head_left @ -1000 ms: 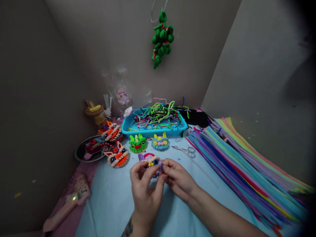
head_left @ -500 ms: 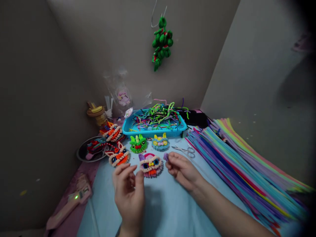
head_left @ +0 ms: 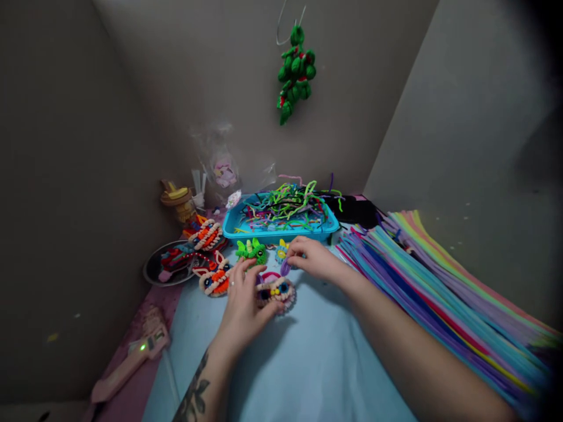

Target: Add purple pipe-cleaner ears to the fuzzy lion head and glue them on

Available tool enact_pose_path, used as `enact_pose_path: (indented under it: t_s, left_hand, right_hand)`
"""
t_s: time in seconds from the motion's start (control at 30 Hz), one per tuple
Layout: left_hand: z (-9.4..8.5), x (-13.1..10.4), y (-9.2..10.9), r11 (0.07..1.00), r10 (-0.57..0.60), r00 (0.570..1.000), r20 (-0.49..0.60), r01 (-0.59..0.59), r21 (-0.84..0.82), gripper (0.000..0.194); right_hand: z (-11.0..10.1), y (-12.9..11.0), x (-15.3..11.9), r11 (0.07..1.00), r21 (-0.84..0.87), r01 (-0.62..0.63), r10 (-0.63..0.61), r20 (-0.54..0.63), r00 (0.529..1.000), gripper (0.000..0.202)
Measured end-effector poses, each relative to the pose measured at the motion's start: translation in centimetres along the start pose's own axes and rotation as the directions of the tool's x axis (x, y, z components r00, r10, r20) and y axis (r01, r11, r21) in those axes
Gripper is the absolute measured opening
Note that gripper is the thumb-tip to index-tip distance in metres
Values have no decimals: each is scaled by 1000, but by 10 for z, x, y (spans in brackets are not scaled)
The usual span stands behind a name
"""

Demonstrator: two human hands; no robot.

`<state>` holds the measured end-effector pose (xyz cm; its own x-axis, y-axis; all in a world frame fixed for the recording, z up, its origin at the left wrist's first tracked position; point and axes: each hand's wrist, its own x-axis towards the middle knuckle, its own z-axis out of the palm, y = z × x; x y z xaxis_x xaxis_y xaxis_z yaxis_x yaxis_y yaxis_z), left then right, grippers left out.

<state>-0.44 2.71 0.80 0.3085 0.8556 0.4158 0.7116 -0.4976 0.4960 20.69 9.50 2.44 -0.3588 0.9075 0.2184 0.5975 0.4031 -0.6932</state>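
Note:
A purple and cream pipe-cleaner lion head (head_left: 276, 289) with dark blue eyes and a yellow nose sits on the pale blue cloth. My left hand (head_left: 246, 299) is around its left side, thumb across the lower front and fingers by the upper left edge, covering part of it. Pinched in my right hand (head_left: 312, 258) is a small purple looped pipe-cleaner piece (head_left: 285, 267), held by the head's upper right edge; whether they touch I cannot tell. Behind the right fingers, a blue and yellow head (head_left: 281, 252) is partly hidden. A green head (head_left: 251, 251) stands beside it.
An orange and cream head (head_left: 215, 280) lies left, near a metal bowl (head_left: 152, 266). A pink glue gun (head_left: 132, 363) with a lit green light rests front left. A blue tray (head_left: 281, 236) of pipe-cleaner scraps stands behind. Long pipe cleaners (head_left: 422, 299) cover the right side.
My left hand has come down onto the purple and cream lion head. My right hand has moved left and up with the purple piece, to the head's upper right edge. The view has shifted slightly.

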Motion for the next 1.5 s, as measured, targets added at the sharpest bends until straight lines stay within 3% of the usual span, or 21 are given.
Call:
enact_pose_path:
  t_s: [0.13,0.43,0.67,0.83,1.5]
  left_hand:
    - [12,-7,-4,999,-16,999,27,15,46,72]
    - [21,-6,2,1000,11,999,46,-10,-20,76]
    - [24,-5,4,999,-7,1000,15,8,-53,49]
    - [22,-6,7,999,-24,998,58,26,-34,31]
    - [21,-4,8,999,-38,995,97,40,-12,25]
  right_hand:
    - [7,12,10,999,-37,3,-2,37,999,12]
    - [17,24,15,998,-62,19,-12,112,994,10]
    - [20,23,15,997,-53,54,-45,152,987,12]
    - [20,18,14,994,-48,93,-83,181,980,13]
    - [16,8,11,987,-64,147,-123,282,952,10]
